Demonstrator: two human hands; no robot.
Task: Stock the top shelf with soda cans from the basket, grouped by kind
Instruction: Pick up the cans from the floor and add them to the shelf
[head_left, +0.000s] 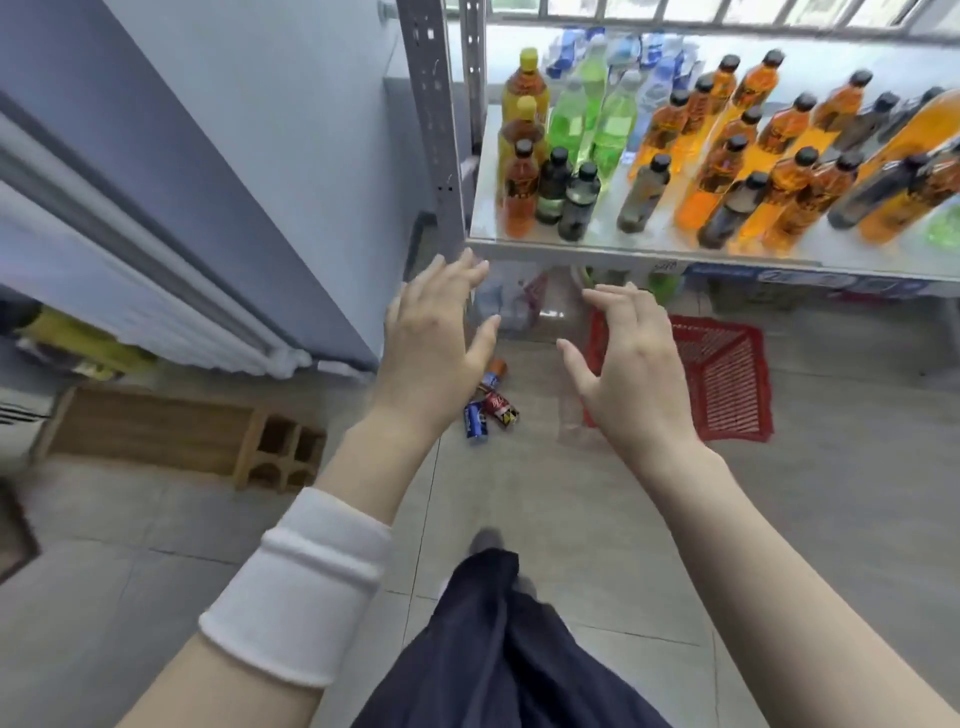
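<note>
cans: 4 or so soda cans (491, 402), all on their sides on the floor tiles (571, 519). They're bunched in the gap btwn both hands, closer to the L wrist.
blue can (475, 425): long axis runs roughly away from the person, tilted a bit.
red can (500, 407): right up against the blue one. Axis is diagonal, w/ the near end pointing twd the R hand side.
orange can (498, 368): just past those, partly hidden by the edge of the L palm.
basket: red basket (727, 384) on the floor beyond the R hand, which covers its left part. Looks tipped over, but can't say for sure.
hard to see: can labels are too small/blurry to read. Something clear just past the fingertips is too smeared to tell.
L hand (436, 332): wide open in mid-air, fingers spread, holding nothing. White cuff (296, 587) on the forearm.
R hand (628, 364): also open, fingers spread and slightly bent, touching nothing.
shelf: shelf board (571, 249) just beyond the fingertips, w/ upright orange, green and dark bottles (722, 171). Its right end is cut off by the frame.
</note>
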